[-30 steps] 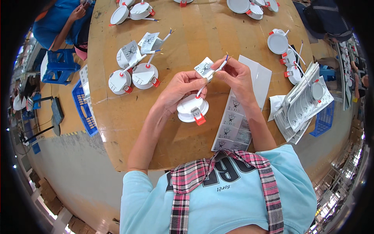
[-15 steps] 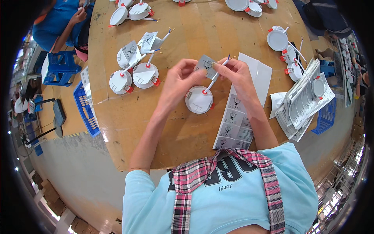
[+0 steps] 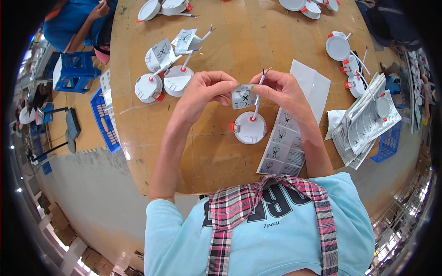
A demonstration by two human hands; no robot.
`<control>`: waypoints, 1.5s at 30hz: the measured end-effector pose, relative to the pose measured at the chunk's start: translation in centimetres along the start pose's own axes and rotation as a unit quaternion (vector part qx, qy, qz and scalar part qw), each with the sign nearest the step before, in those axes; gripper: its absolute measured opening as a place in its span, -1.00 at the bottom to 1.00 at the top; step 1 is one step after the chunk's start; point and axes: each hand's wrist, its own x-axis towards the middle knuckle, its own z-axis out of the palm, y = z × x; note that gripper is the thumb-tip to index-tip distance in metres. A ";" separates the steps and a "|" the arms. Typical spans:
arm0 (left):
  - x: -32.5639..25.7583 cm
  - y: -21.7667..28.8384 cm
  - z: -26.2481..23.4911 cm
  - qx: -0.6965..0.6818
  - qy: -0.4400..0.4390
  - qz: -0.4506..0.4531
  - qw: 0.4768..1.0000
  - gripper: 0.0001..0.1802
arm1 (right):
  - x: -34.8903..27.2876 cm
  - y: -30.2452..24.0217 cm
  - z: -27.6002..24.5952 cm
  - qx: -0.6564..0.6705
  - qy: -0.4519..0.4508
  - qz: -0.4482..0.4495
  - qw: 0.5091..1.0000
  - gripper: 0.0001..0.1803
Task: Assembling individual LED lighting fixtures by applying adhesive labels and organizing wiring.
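Note:
A small silver-grey sticker label [image 3: 243, 97] with printed symbols is stretched between my hands. My left hand [image 3: 206, 93] pinches its upper left corner. My right hand [image 3: 283, 92] pinches the upper right corner, its thumb against the white cable of a round downlight [image 3: 251, 131]. The lamp lies back side up on the table below the label, with red-tipped clips on its sides and bare wire ends rising past my right fingers. Beside my right forearm is a label sheet [image 3: 278, 152], printed at its near end and blank white at its far end.
Several downlights [image 3: 148, 88] with cables, some carrying labels, stand at the left; more lie at the far edge and at the right [image 3: 338, 48]. A stack of label sheets [image 3: 359, 124] leans at the table's right edge. A person in blue [image 3: 76, 25] sits far left near a blue stool [image 3: 76, 71].
The label has come down and turned more upright in front of the cable. The downlight has turned, with its clips now at left and right. The whole view has shifted slightly.

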 end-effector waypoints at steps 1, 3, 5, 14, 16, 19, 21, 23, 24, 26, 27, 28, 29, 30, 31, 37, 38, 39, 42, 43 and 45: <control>-0.3 0.2 -0.1 -0.003 -0.015 -0.018 1.000 -0.80 | -0.1 -0.3 0.1 -0.002 -0.007 -0.004 1.000 -0.79; -0.9 0.8 -0.2 -0.006 -0.038 -0.031 0.999 -0.80 | -0.2 -0.6 0.2 -0.005 -0.018 -0.005 1.000 -0.79; -1.4 1.0 -0.5 -0.007 -0.061 -0.045 0.997 -0.80 | -0.2 -0.5 0.3 -0.012 -0.034 -0.030 0.999 -0.79; -2.5 1.9 -1.3 0.029 -0.144 -0.063 0.987 -0.79 | -0.9 -2.2 1.2 -0.096 0.100 -0.122 0.983 -0.86; -2.9 2.1 -1.6 0.039 -0.151 -0.060 0.986 -0.79 | -1.9 -3.5 1.4 -0.115 0.162 -0.158 0.967 -0.87; -3.1 2.2 -1.5 0.018 -0.163 -0.066 0.984 -0.79 | -4.0 -5.8 1.9 -0.183 0.194 -0.211 0.940 -0.90; -3.3 2.6 -1.1 0.017 -0.171 -0.073 0.982 -0.79 | -5.1 -7.1 2.5 -0.263 0.115 -0.213 0.934 -0.94; -3.4 2.7 -0.8 0.019 -0.181 -0.082 0.980 -0.79 | -5.1 -6.7 3.5 -0.250 0.025 -0.180 0.951 -0.94; -3.5 2.6 -0.6 0.013 -0.189 -0.076 0.979 -0.79 | -5.1 -6.4 3.8 -0.251 0.026 -0.180 0.951 -0.94; -3.5 2.7 -0.1 0.008 -0.200 -0.068 0.977 -0.79 | -4.9 -5.9 4.0 -0.276 -0.006 -0.137 0.951 -0.92; -3.5 2.7 0.1 -0.001 -0.200 -0.063 0.978 -0.79 | -5.0 -5.8 4.1 -0.278 -0.004 -0.138 0.951 -0.92; -3.5 2.6 0.3 -0.010 -0.199 -0.059 0.978 -0.79 | -5.0 -5.7 4.1 -0.256 0.005 -0.127 0.958 -0.91; -3.5 2.6 0.5 -0.009 -0.201 -0.058 0.978 -0.79 | -5.0 -5.6 4.1 -0.234 0.014 -0.117 0.965 -0.91; -3.5 2.6 0.7 -0.010 -0.194 -0.051 0.980 -0.79 | -5.0 -5.5 4.1 -0.235 0.016 -0.117 0.965 -0.91; -3.6 2.6 0.8 -0.011 -0.188 -0.044 0.981 -0.79 | -5.0 -5.4 4.1 -0.232 0.017 -0.110 0.966 -0.90; -3.5 3.1 1.3 0.030 -0.176 -0.022 0.984 -0.79 | -5.1 -5.6 3.7 -0.229 0.010 -0.117 0.966 -0.88; -3.5 3.2 1.4 0.031 -0.176 -0.022 0.984 -0.79 | -5.1 -5.7 3.6 -0.230 0.005 -0.122 0.966 -0.88; -3.5 3.3 1.4 0.036 -0.177 -0.024 0.983 -0.79 | -5.1 -5.8 3.6 -0.229 0.006 -0.122 0.966 -0.88; -3.6 3.4 1.5 0.036 -0.178 -0.030 0.983 -0.79 | -5.2 -6.0 3.5 -0.248 -0.003 -0.123 0.961 -0.89; -3.6 3.5 1.5 0.031 -0.179 -0.034 0.983 -0.79 | -5.3 -6.0 3.5 -0.250 -0.003 -0.124 0.960 -0.89; -3.5 3.5 1.4 0.030 -0.181 -0.034 0.982 -0.79 | -5.3 -6.0 3.5 -0.252 -0.003 -0.126 0.959 -0.89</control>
